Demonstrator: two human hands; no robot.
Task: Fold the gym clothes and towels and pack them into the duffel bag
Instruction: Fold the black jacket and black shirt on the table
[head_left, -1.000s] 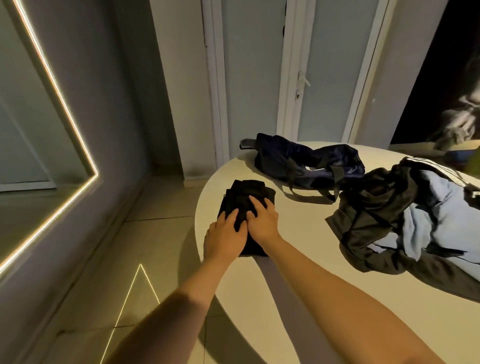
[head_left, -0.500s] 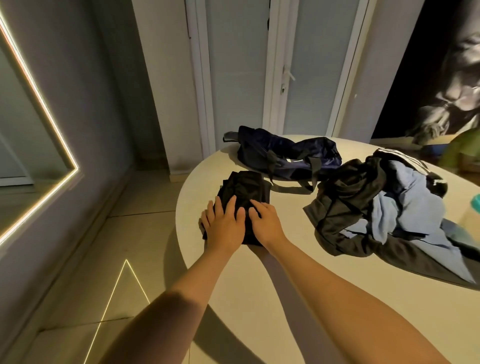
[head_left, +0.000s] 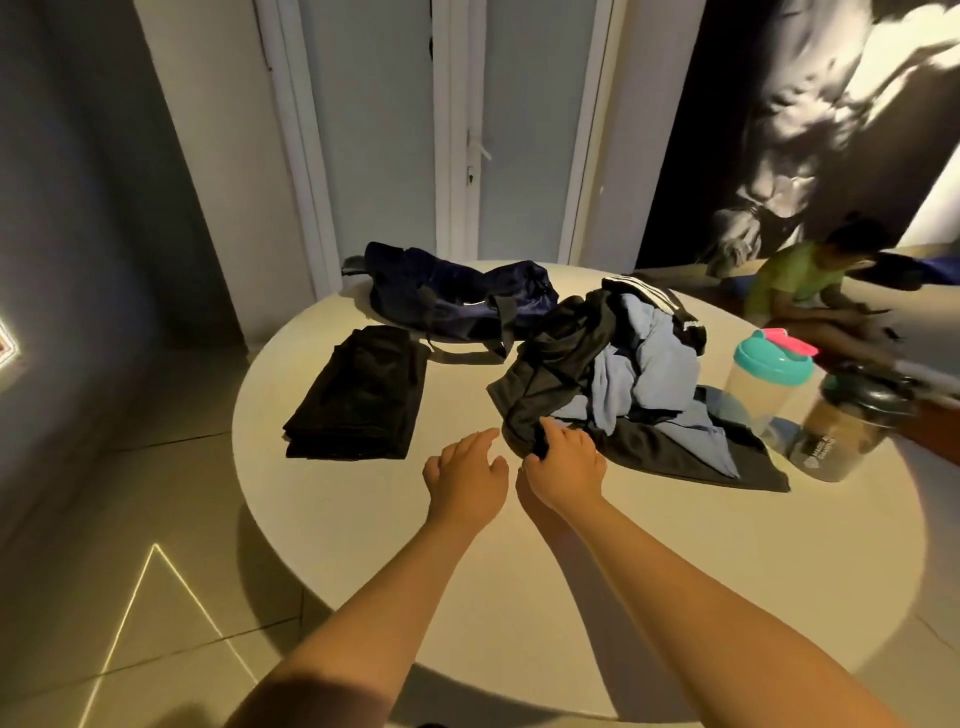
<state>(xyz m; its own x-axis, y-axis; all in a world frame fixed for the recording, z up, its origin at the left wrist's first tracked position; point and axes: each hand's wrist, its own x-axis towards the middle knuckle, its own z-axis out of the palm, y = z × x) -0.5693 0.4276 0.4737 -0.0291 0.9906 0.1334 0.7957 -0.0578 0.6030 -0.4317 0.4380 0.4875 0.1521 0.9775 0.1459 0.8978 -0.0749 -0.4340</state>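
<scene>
Two shakers (head_left: 769, 384) beside clothes pile (head_left: 639, 364)

Gym lounge (muscle mural (head_left: 779, 135), shaker bottles (head_left: 764, 389))

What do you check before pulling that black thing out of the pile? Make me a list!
1. Right hand grips the black garment's edge: ok.
2. Left hand free to help: ok, open and holding nothing.
3. Garment free of the blue cloth: not ok, the cloth lies tangled on top.
4. Bottles clear of the pile: not ok, they stand right beside it.
5. Bare table to fold on: ok.
6. Bag open for packing: cannot tell.
</scene>
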